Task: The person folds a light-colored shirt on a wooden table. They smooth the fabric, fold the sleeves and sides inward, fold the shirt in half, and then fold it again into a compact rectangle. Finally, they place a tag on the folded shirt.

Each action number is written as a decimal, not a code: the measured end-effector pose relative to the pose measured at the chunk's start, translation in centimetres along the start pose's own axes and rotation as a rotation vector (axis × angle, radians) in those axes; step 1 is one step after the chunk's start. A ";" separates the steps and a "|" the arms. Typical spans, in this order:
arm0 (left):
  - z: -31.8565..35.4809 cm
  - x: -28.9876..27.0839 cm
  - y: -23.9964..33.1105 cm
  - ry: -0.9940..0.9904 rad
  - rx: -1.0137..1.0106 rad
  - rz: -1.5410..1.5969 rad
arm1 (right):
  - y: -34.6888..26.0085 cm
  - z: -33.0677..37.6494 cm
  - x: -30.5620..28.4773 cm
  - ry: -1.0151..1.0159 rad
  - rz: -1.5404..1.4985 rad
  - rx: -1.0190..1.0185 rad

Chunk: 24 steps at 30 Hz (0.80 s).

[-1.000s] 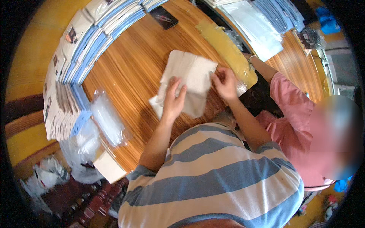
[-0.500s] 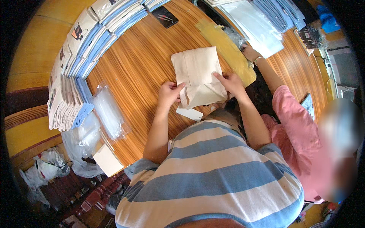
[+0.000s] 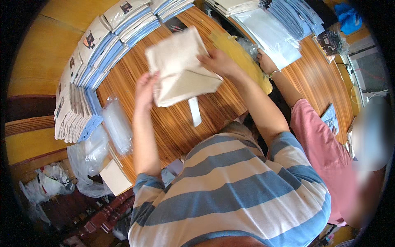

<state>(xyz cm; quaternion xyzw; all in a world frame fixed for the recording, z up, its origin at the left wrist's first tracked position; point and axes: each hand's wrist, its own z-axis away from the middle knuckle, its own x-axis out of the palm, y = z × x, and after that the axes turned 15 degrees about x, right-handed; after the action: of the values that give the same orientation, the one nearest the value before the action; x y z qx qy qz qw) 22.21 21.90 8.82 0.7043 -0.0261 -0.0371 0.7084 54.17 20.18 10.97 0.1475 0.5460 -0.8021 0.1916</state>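
A folded cream garment [image 3: 179, 66] is held up over the wooden table between both my hands, tilted and slightly blurred. My left hand [image 3: 145, 89] pinches its left edge, thumb on top. On the opposite edge my right hand [image 3: 219, 62] grips it, with the thumb over the near face. Below the garment's lower edge shows a narrow white tag [image 3: 195, 112]; whether it is attached I cannot tell. A dark phone [image 3: 175, 25] lies behind the garment, partly covered by it.
Stacks of folded cream and blue garments [image 3: 88, 61] line the table's left and far edge. Clear plastic bags [image 3: 116, 125] lie beside them. At right, a co-worker's hand [image 3: 266, 61] rests near a yellow sheet [image 3: 242, 57] and clear packaging [image 3: 267, 35]. Blue garments [image 3: 290, 18] are piled beyond.
Both hands have lifted the garment and carried it left and away from me, tilting it. The white tag has shifted left and turned. The phone has become partly covered.
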 end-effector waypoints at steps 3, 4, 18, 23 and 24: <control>-0.9 -4.7 6.3 0.048 0.329 0.026 | -8.2 -0.8 1.4 0.025 -0.233 -0.321; -0.6 -6.1 7.7 0.058 0.381 0.025 | -9.7 -1.5 2.2 0.066 -0.213 -0.466; 19.7 -5.8 -9.0 0.010 -0.055 -0.564 | 9.3 7.6 15.2 0.088 0.507 0.015; 22.0 -6.4 -9.9 0.023 0.108 -0.417 | 8.5 9.8 13.5 -0.137 0.082 -0.036; 22.4 -6.9 -10.1 -0.042 0.080 -0.382 | 9.4 9.2 13.7 -0.310 -0.003 0.142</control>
<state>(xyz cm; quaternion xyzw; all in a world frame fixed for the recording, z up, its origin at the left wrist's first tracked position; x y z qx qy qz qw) 13.22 0.19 -0.99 0.7233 0.0917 -0.1844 0.6591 46.20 6.49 0.44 0.0343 0.4520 -0.8521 0.2615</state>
